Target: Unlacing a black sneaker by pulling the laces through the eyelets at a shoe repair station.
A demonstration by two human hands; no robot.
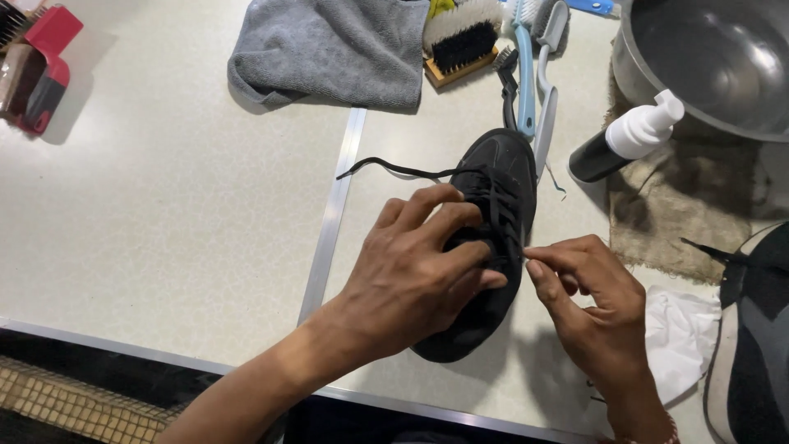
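Where the pale table (164,205) is crossed by a metal strip (333,210), a black shoe (501,177) is laid just to the right of that strip, with its long axis running away from the person: the toe is pointed to the far side, toward the brushes, and the heel is turned to the near edge. At the far right a metal bowl (715,57) is seen, and before it a dark bottle with a white pump (629,140) is laid on a worn brown cloth (682,214). A grey towel (329,49) is spread at the far side, with a wooden brush (460,41) and a blue-handled brush (523,74) beside it. A second shoe (752,345) is partly seen at the right edge, near a white crumpled paper (678,337). The middle of the black shoe is covered from the left side by the left hand (411,271), whose fingers are curled down over the laces and the upper, so the shoe is held firmly. The right hand (588,300) is placed just beside the right flank of the shoe, with thumb and forefinger pinched together at the lacing; something thin seems to be gripped there, but it is too small to be told surely. A loose black lace (394,168) is stretched out from the toe part to the left, across the table, past the fingers of the left hand.
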